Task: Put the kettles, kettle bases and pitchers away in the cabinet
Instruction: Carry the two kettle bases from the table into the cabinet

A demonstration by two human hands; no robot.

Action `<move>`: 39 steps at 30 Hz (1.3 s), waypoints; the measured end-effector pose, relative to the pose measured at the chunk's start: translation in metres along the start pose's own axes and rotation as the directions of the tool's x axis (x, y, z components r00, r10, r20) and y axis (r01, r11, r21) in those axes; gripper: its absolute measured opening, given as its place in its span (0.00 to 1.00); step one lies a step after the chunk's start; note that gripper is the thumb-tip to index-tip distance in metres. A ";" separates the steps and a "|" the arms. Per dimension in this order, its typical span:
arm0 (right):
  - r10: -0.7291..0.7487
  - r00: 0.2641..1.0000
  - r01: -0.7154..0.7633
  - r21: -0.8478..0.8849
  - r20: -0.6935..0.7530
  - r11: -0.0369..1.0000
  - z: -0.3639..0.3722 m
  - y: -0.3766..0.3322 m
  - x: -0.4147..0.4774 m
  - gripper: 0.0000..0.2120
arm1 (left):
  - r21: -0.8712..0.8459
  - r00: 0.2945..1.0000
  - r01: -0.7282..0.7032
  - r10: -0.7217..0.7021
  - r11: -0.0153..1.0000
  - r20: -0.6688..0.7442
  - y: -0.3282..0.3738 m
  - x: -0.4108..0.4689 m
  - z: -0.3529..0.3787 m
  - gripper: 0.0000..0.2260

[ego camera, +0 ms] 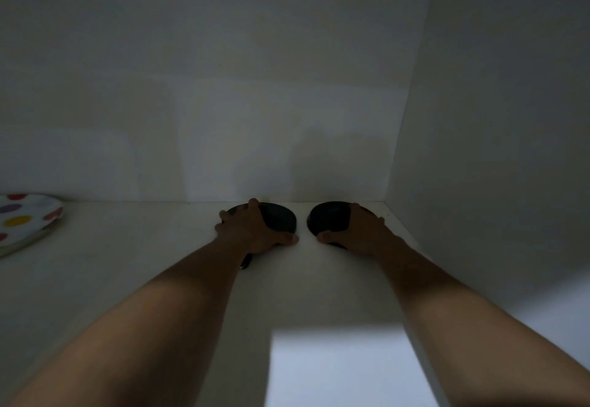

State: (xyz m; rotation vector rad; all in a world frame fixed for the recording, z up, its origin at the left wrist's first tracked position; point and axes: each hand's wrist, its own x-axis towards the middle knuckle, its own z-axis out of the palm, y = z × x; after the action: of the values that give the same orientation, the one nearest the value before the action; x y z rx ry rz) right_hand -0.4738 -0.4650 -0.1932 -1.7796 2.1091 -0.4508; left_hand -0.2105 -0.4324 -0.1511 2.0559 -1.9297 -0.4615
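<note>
Two round black kettle bases lie side by side at the back of the white cabinet shelf, close to the rear wall. My left hand grips the left kettle base, fingers over its top and thumb at its front edge. A short piece of dark cord shows under that wrist. My right hand grips the right kettle base the same way. The two bases sit a small gap apart. No kettles or pitchers are in view.
A white plate with coloured dots rests on the shelf at the far left. The cabinet's right side wall stands just beside my right hand. The interior is dim; a bright patch of light falls on the shelf front.
</note>
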 end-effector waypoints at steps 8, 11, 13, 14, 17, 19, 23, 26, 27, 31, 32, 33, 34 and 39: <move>0.005 1.000 -0.006 -0.064 -0.018 0.998 -0.037 -0.042 -0.080 0.58 | 0.070 0.998 -0.053 0.055 0.996 -0.033 0.003 -0.016 -0.006 0.61; 0.002 1.000 -0.004 -0.112 -0.024 0.994 -0.049 -0.047 -0.101 0.53 | 0.087 0.997 -0.051 0.055 0.995 -0.050 0.005 -0.041 -0.019 0.55; -0.016 1.000 0.012 -0.151 -0.023 0.989 -0.060 -0.053 -0.120 0.50 | 0.116 0.992 -0.075 0.086 0.990 -0.090 0.004 -0.063 -0.030 0.48; -0.020 1.000 0.017 -0.165 -0.020 0.986 -0.064 -0.055 -0.128 0.49 | 0.135 0.989 -0.090 0.104 0.987 -0.101 0.003 -0.072 -0.033 0.45; -0.061 0.998 0.056 -0.198 -0.021 0.979 -0.083 -0.062 -0.171 0.47 | 0.175 0.984 -0.111 0.133 0.978 -0.122 0.001 -0.116 -0.054 0.39; -0.078 0.997 0.071 -0.221 -0.023 0.973 -0.094 -0.067 -0.199 0.45 | 0.203 0.984 -0.111 0.137 0.973 -0.117 0.001 -0.150 -0.069 0.37; -0.134 0.990 0.120 -0.276 -0.035 0.954 -0.121 -0.081 -0.272 0.42 | 0.220 0.976 -0.104 0.142 0.970 -0.165 -0.001 -0.233 -0.100 0.34; -0.210 0.976 0.191 -0.255 -0.050 0.948 -0.134 -0.093 -0.324 0.40 | 0.274 0.953 -0.076 0.150 0.959 -0.263 -0.009 -0.291 -0.118 0.35; -0.234 0.971 0.214 -0.248 -0.053 0.945 -0.138 -0.098 -0.340 0.40 | 0.284 0.948 -0.069 0.151 0.956 -0.280 -0.011 -0.311 -0.124 0.35; -0.327 0.945 0.310 -0.245 -0.031 0.919 -0.138 -0.124 -0.412 0.41 | 0.292 0.946 -0.016 0.109 0.956 -0.306 -0.038 -0.399 -0.142 0.35; -0.356 0.934 0.339 -0.244 -0.029 0.909 -0.137 -0.133 -0.428 0.40 | 0.299 0.941 0.003 0.098 0.954 -0.323 -0.048 -0.417 -0.147 0.35; -0.388 0.921 0.371 -0.242 -0.024 0.897 -0.134 -0.142 -0.446 0.39 | 0.304 0.937 0.028 0.082 0.952 -0.341 -0.058 -0.440 -0.152 0.35; -0.418 0.908 0.404 -0.233 -0.013 0.885 -0.130 -0.151 -0.463 0.39 | 0.306 0.932 0.045 0.070 0.951 -0.355 -0.068 -0.458 -0.157 0.35; -0.540 0.841 0.535 -0.202 0.032 0.821 -0.098 -0.202 -0.538 0.43 | 0.283 0.909 0.155 -0.024 0.947 -0.416 -0.115 -0.546 -0.173 0.33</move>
State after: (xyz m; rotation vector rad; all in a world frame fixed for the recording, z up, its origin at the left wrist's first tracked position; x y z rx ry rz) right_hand -0.2584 0.0349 0.0156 -2.5123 1.6819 -0.4051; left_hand -0.0635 0.1179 -0.0209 2.2137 -1.7380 0.2634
